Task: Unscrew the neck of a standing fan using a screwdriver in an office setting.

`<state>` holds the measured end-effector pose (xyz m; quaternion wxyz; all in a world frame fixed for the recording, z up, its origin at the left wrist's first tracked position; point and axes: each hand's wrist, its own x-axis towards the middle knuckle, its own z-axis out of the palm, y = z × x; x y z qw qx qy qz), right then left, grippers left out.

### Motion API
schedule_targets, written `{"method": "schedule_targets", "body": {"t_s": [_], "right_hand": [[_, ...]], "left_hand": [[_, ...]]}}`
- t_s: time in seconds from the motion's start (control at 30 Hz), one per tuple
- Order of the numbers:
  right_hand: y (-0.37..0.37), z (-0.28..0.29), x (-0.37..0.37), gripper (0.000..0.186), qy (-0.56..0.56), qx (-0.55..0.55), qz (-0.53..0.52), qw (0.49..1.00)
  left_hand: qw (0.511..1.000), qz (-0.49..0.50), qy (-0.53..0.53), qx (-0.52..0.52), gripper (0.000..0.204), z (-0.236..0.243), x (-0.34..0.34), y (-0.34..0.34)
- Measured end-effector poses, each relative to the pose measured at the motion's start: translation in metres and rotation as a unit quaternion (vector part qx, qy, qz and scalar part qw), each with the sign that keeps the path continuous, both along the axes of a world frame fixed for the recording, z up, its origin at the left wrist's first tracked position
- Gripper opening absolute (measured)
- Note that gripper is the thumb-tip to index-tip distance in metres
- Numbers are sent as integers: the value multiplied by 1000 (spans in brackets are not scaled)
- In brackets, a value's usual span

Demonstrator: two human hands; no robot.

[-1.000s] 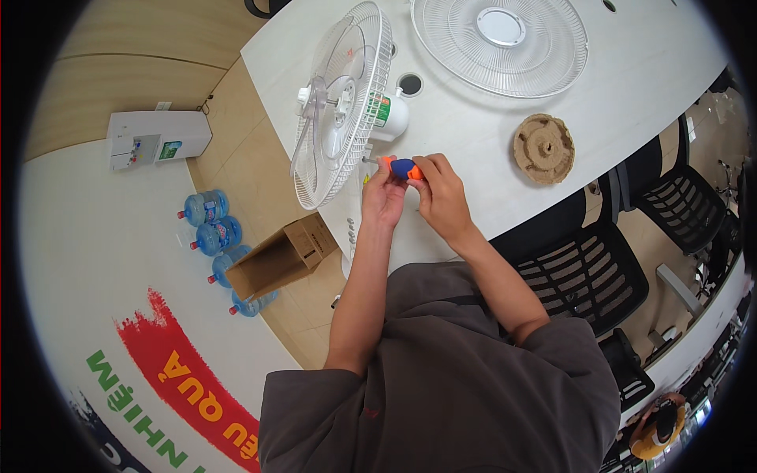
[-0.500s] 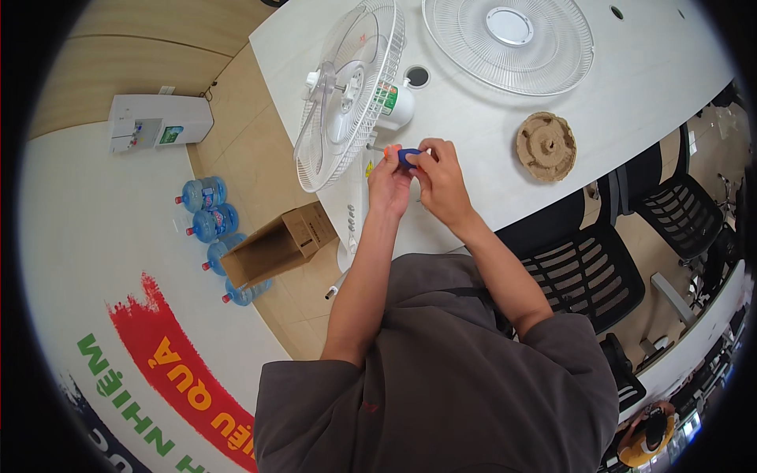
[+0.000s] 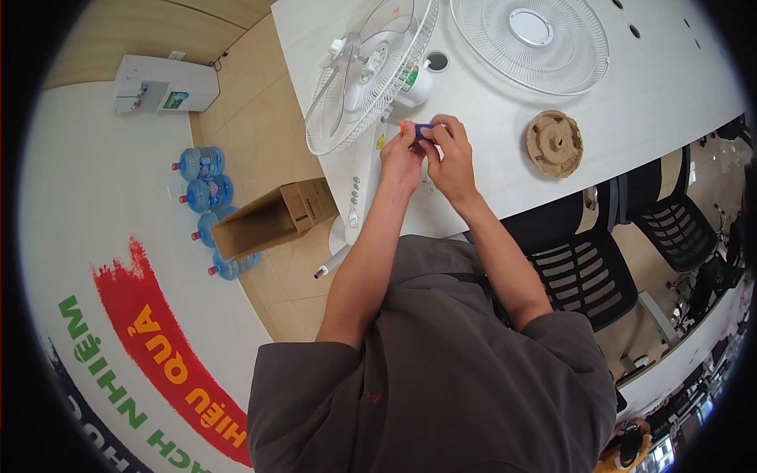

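A blue and orange handle with a thin grey shaft, which looks like a screwdriver (image 3: 424,132), points at the fan just below its motor. My left hand (image 3: 403,162) is closed around the orange front part of it. Fingers of my right hand (image 3: 453,160) pinch the blue rear end. The white fan (image 3: 365,71) lies along the table's left side, its clear blades inside the rear grille, its white motor housing (image 3: 415,91) turned toward the right. Its white column with several buttons (image 3: 355,189) runs toward me, partly behind my left forearm. My fingers hide part of the handle.
A loose white front grille (image 3: 579,59) lies on the white table (image 3: 489,102), with a round moulded cardboard piece (image 3: 555,144) nearer me. Black mesh chairs (image 3: 583,272) line the right edge. An open carton (image 3: 272,221) and blue water bottles (image 3: 206,192) stand on the floor at left.
The view has shifted, so the table and fan sit slightly higher and further right. Both hands stay on the screwdriver, and my right-hand fingers have changed their position on its handle.
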<state>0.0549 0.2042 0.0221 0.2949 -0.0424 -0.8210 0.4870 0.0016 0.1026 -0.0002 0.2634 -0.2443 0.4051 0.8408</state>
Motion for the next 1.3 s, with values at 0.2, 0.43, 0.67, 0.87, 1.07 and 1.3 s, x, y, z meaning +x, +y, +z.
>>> {"method": "schedule_targets", "body": {"t_s": [0.2, 0.43, 0.67, 0.87, 1.07, 1.3], "right_hand": [[-11, 30, -7, 23, -81, -174, -5, 981], [-4, 12, -5, 19, -1, -16, 21, 1000], [-6, 27, 4, 26, -77, -112, -30, 990], [-5, 12, 10, 35, -126, -56, 5, 990], [17, 8, 8, 35, -82, -11, 121, 989], [7, -1, 12, 36, -134, -154, 66, 977]], "left_hand": [[992, 102, -21, 73, 28, -26, -2, -12], [995, 35, -47, 77, 25, -3, -8, -3], [994, 81, -55, 42, 24, -7, -12, 0], [994, 81, -38, 65, 28, -4, 0, -10], [994, 105, -25, 7, 31, 3, 7, 1], [982, 160, -82, 61, 30, -8, 14, 3]]}}
